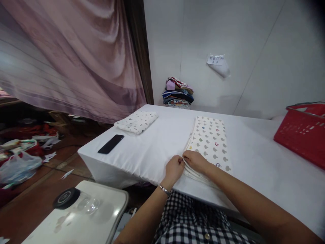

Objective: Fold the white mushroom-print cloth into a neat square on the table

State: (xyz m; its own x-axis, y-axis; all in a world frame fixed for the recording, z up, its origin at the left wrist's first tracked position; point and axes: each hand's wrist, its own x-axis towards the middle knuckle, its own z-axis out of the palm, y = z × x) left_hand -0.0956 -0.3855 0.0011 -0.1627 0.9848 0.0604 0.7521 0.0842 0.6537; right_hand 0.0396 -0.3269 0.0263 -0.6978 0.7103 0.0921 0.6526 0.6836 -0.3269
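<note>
A folded white cloth (209, 139) printed with grey and coloured shapes lies in layers near the front edge of the table. My left hand (174, 168) pinches the cloth's near left corner between thumb and fingers. Right beside it, my right hand (195, 160) is closed on the same corner, its fingertips almost meeting the left ones. The layered edges show under my right wrist. Farther left on the table is a second folded white cloth (137, 122) with small dark prints, apart from both hands.
A black phone (111, 144) lies on the white-covered table (162, 135). At the right stands a red plastic basket (302, 132); a stack of folded fabrics (178, 93) sits by the wall. Lower left, a white stool (93, 217) bears a black-lidded clear container (66, 198).
</note>
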